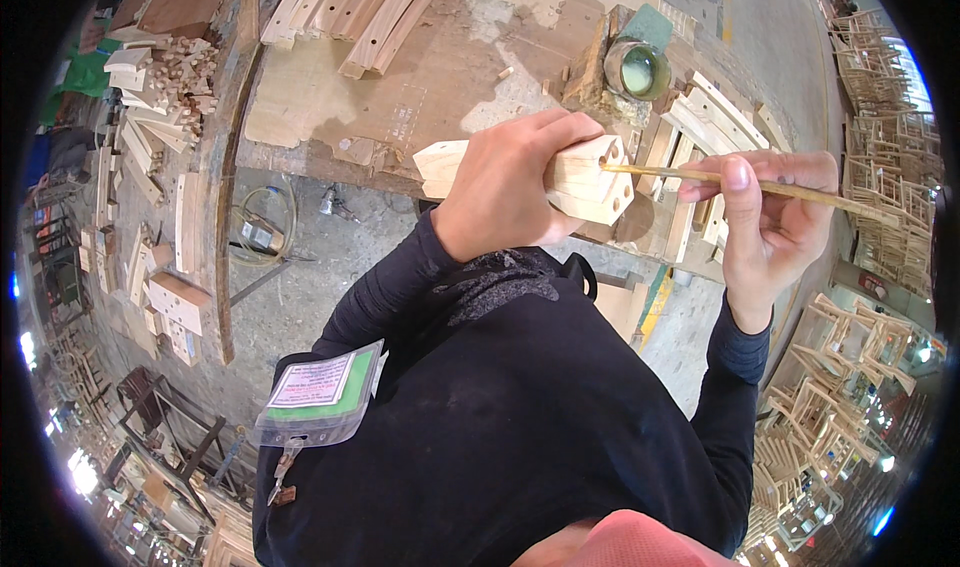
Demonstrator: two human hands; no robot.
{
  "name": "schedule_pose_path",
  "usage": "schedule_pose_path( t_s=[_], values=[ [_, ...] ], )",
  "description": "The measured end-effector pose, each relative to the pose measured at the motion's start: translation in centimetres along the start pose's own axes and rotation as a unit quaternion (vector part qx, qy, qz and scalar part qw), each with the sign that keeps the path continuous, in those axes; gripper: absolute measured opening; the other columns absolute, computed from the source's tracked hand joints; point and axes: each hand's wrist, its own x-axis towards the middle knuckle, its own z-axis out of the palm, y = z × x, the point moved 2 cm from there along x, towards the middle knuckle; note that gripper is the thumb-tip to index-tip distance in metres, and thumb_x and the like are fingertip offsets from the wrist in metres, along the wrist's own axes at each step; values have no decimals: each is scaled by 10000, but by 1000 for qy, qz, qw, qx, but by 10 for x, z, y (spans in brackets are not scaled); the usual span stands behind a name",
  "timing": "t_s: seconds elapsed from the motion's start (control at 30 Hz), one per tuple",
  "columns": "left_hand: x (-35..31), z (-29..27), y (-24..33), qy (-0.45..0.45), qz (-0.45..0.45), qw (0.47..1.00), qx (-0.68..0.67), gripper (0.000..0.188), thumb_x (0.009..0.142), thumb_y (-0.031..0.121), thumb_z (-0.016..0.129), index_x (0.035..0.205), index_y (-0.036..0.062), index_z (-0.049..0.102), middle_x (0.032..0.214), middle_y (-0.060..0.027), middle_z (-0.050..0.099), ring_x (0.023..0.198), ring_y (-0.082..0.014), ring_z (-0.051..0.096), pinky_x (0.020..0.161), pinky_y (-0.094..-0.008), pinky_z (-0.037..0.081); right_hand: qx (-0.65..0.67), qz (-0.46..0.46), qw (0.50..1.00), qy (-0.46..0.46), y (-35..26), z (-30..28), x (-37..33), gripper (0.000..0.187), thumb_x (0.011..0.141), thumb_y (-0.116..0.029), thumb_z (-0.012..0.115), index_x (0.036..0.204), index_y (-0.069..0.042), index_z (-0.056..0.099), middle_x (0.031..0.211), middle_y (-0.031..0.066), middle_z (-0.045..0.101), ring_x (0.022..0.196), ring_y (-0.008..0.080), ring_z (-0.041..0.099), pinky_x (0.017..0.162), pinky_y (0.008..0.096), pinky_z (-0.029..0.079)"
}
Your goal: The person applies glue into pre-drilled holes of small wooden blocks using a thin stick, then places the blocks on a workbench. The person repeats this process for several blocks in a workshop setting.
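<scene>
Grasping drilled pale-wood pieces point(578, 170), stacked together, in the left hand point(512, 175), over the near edge of the cardboard-covered counter point(420, 107); unclear whether resting on it. Pinching a slender stick point(670, 173) between thumb and fingers of the right hand point(765, 222), tip at an upper hole in the end face. Best to keep ends flush and turned toward the stick, grip firm behind the holes. Steer lightly, in line with the bore; avoid prying, to spare the rim. Keep clear of the cup point(661, 77) farther back.
</scene>
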Motion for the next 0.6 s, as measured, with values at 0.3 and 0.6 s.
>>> schedule_pose_path(
  t_s=[0.3, 0.6],
  values=[
    [2, 2, 0, 7, 12, 1000, 9, 557, 612, 75, 883, 1123, 26, 665, 1028, -125, 707, 928, -312, 704, 818, -335, 541, 30, -8, 999, -9, 4, -2, -1, 247, 949, 45, 654, 1043, 14, 428, 887, 213, 692, 757, 232, 737, 693, 315, 627],
    [0, 1, -1, 12, -1, 1000, -3, 544, 611, 95, 873, 1113, 53, 668, 1001, -107, 700, 902, -308, 697, 781, -344, 541, 61, 38, 996, -51, 6, -1, 0, 216, 985, 15, 602, 1066, -37, 409, 1005, 318, 691, 829, 309, 740, 768, 359, 613]
  ],
)
